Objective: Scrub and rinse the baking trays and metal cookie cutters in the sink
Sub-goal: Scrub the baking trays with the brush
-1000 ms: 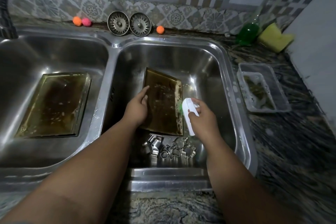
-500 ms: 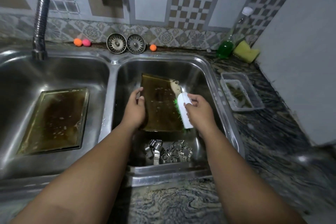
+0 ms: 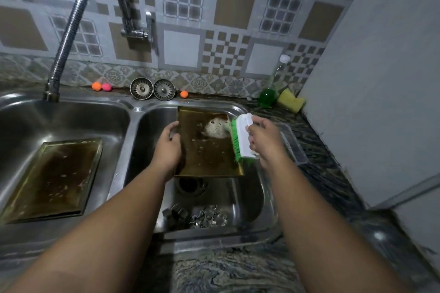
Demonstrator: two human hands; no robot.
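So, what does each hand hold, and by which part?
The left hand grips the baking tray by its left edge. The right hand holds the scrub brush by its white back.

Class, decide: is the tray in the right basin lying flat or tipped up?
Tipped up: left hand holds the tray raised; drain shows below its edge.

Sink tally, by kind
Two basins [image 3: 71, 121] [image 3: 247, 197], one baking tray [image 3: 54, 178] in the left and another baking tray [image 3: 204, 157] in the right; two sink strainers [image 3: 141, 88] [image 3: 164, 89], two orange balls [image 3: 96, 86] [image 3: 184, 94], one pink ball [image 3: 106, 87], one scrub brush [image 3: 242, 135], one bottle [image 3: 267, 95], one yellow sponge [image 3: 291, 100], one clear container [image 3: 294, 147]; cookie cutters [image 3: 207, 217] heaped, uncountable.
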